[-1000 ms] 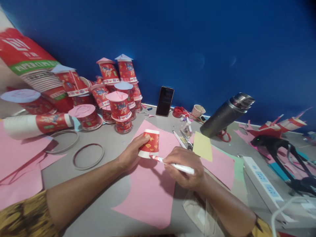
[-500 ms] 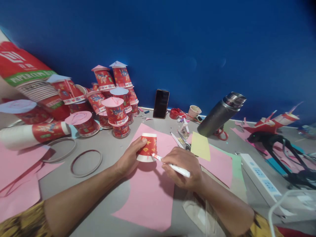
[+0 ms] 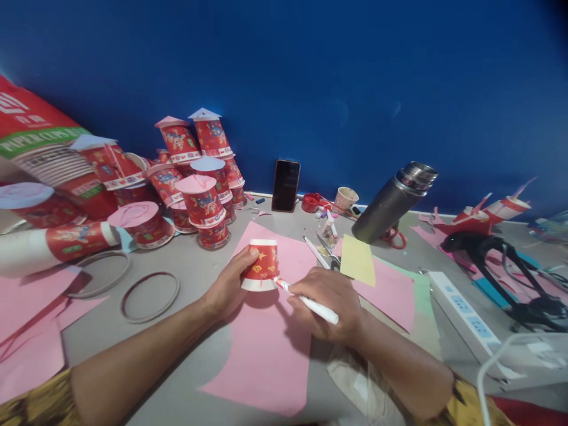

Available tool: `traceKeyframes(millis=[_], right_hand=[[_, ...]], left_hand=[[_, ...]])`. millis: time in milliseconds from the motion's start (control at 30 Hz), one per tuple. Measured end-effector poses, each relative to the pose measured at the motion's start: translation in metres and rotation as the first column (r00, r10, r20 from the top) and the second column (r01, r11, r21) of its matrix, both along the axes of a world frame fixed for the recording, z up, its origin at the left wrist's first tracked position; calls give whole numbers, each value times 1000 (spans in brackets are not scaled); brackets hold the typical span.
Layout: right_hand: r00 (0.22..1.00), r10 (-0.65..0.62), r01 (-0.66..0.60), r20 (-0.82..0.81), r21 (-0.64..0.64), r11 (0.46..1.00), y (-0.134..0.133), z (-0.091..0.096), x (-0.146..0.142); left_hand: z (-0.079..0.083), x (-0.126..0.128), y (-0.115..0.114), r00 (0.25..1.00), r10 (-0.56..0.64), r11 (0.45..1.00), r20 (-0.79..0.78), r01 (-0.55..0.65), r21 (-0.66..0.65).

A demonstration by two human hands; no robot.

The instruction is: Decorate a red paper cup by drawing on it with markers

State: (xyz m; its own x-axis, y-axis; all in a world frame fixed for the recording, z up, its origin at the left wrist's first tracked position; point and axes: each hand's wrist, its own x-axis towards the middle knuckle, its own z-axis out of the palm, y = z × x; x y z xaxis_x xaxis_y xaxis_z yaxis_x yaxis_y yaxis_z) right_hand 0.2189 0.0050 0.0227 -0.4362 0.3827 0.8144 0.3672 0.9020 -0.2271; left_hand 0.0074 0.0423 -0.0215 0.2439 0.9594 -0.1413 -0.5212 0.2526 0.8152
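Note:
A red paper cup (image 3: 261, 266) with gold star patterns and white bands is gripped by my left hand (image 3: 228, 287), its thumb on the cup's side. My right hand (image 3: 326, 302) pinches a white marker (image 3: 317, 306), whose red tip meets the cup's lower right side near the white band. Faint red marks show on that band. Below both hands lies a pink paper sheet (image 3: 270, 355) with a curved piece cut from its left edge. The cup is held above this sheet.
Stacked red cups with paper tops (image 3: 202, 201) stand at left, near two grey rings (image 3: 151, 297). A phone (image 3: 285, 185) leans on the blue wall. Scissors (image 3: 332, 254), yellow paper (image 3: 357, 260), a dark flask (image 3: 393, 204) and a power strip (image 3: 465, 313) lie rightward.
The whole view has shifted slightly, so things appear a little further left. The cup has turned slightly in my left hand, while the marker stays against its lower side.

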Motion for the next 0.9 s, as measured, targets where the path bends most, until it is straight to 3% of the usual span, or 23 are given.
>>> traceKeyframes(millis=[200, 467, 700, 900], right_hand=[[997, 71, -71, 7, 8, 997, -2, -3, -3], [1000, -31, 30, 3, 39, 999, 0, 0, -1], [1000, 1, -1, -25, 20, 1000, -3, 0, -2], [999, 45, -46, 10, 62, 997, 0, -1, -2]], left_hand=[[1, 0, -1, 1000, -29, 1000, -3, 29, -10], [0, 0, 0, 1000, 0, 1000, 6, 0, -30], [1, -2, 0, 1000, 5, 992, 15, -3, -130], [-3, -3, 1, 999, -30, 998, 12, 31, -59]])
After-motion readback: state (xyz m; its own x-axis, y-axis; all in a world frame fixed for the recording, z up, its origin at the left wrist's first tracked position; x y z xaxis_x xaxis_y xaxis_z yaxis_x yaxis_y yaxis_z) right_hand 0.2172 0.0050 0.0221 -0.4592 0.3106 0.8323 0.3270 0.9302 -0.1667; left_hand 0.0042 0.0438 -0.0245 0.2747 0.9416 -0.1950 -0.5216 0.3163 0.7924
